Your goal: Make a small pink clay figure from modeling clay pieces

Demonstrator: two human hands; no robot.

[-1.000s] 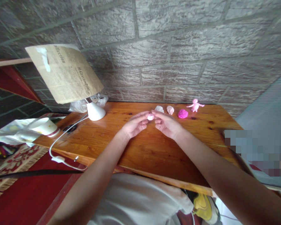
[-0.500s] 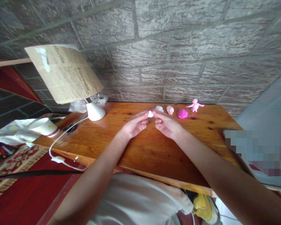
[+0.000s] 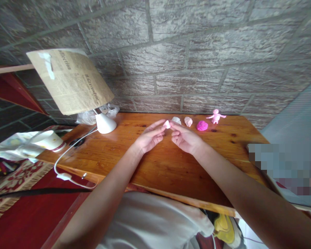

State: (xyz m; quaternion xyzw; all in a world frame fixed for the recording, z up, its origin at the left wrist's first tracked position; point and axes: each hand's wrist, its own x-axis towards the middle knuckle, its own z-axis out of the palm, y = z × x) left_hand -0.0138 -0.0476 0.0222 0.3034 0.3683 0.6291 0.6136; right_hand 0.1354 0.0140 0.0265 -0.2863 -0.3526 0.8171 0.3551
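Between my two hands, above the wooden table (image 3: 166, 173), is a small pale pink lump of modelling clay (image 3: 167, 124). My left hand (image 3: 151, 136) pinches it from the left with the fingertips. From the other side the fingertips of my right hand (image 3: 185, 137) press on it. Just behind my right fingers lies a white clay lump (image 3: 176, 120), partly covered by them. Farther right sit a light pink clay lump (image 3: 188, 121) and a bright magenta one (image 3: 202, 125). A small pink clay figure (image 3: 216, 117) with outstretched arms stands upright near the wall.
A lamp with a newsprint shade (image 3: 75, 81) and white base (image 3: 105, 123) stands at the table's left, its white cord (image 3: 64, 176) hanging over the edge. Scissors (image 3: 77, 141) and a paper cup (image 3: 49, 140) lie farther left. A brick-patterned wall (image 3: 168, 79) closes off the back.
The pale pink clay has turned and changed shape between my fingertips, going from rounded to more pointed. My left fingers have shifted and spread slightly; the other things stay in place.
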